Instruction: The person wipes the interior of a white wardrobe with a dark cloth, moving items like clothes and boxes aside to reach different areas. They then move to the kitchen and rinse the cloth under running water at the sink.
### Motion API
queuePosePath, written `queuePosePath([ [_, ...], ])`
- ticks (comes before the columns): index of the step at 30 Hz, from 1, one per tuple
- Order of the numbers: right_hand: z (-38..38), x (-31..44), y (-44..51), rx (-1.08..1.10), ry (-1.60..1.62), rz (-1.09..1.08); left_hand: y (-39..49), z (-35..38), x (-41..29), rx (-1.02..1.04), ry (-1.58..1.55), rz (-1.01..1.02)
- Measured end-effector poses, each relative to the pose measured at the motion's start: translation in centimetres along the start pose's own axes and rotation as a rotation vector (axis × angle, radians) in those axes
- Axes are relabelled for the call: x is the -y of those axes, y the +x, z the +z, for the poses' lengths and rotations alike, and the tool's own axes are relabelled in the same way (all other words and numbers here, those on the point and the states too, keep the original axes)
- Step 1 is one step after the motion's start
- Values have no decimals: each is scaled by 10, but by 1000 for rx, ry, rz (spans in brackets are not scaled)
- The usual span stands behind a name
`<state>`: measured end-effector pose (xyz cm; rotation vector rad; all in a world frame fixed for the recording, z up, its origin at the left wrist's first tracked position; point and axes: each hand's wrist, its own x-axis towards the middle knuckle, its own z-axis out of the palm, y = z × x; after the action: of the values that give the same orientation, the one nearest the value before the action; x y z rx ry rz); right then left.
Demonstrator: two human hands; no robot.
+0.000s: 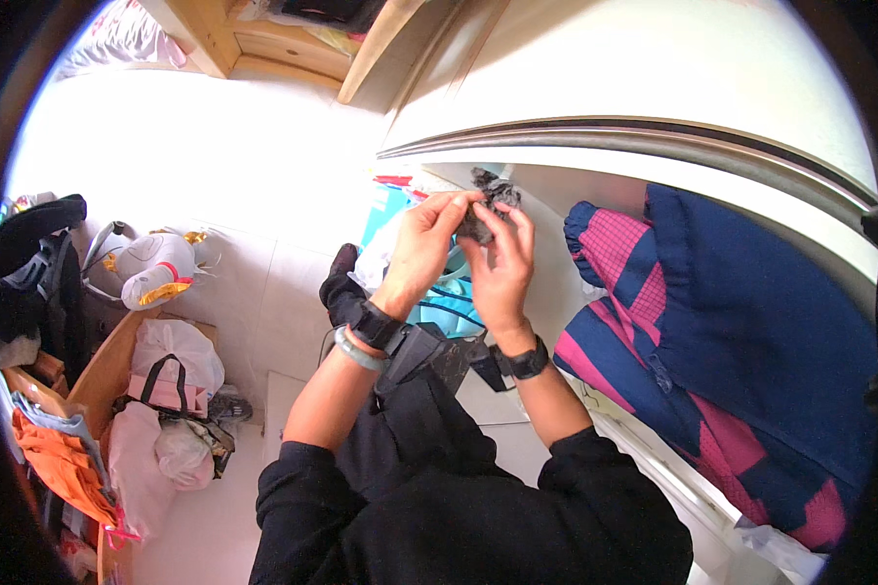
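My left hand [426, 240] pinches a crumpled, dark grey, see-through scrap [499, 191], which could be thin fabric or lint. On its right side, the fingers of my right hand [503, 272] curl against the same scrap. Both hands are raised close together, fingertips almost meeting. Below them lie a turquoise item with dark stripes [450, 307] and some white plastic [372, 265], partly hidden by my hands and wrists. A pale bracelet [360, 352] circles my left forearm, and dark straps hold black devices at both wrists.
To the right, folded navy and pink padded fabric [746, 314] rests inside a white sliding-door cabinet [629, 150]. A wooden unit with plastic bags [179, 351] and orange clothing [62, 464] is at left. A grey plush toy [154, 263] lies nearby. Wooden furniture [285, 55] stands ahead.
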<state>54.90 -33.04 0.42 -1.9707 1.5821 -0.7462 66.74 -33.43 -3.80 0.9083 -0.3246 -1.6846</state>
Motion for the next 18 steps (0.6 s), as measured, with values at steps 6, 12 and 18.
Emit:
queuePosePath([
  [6, 20, -3, 16, -450, 567, 200, 35, -24, -22, -30, 294, 135],
  [12, 113, -25, 42, -554, 435, 267, 91, -63, -1, 201, 784, 207],
  [18, 148, -34, 48, -692, 202, 410, 82, -96, 0, 309, 1054, 177],
])
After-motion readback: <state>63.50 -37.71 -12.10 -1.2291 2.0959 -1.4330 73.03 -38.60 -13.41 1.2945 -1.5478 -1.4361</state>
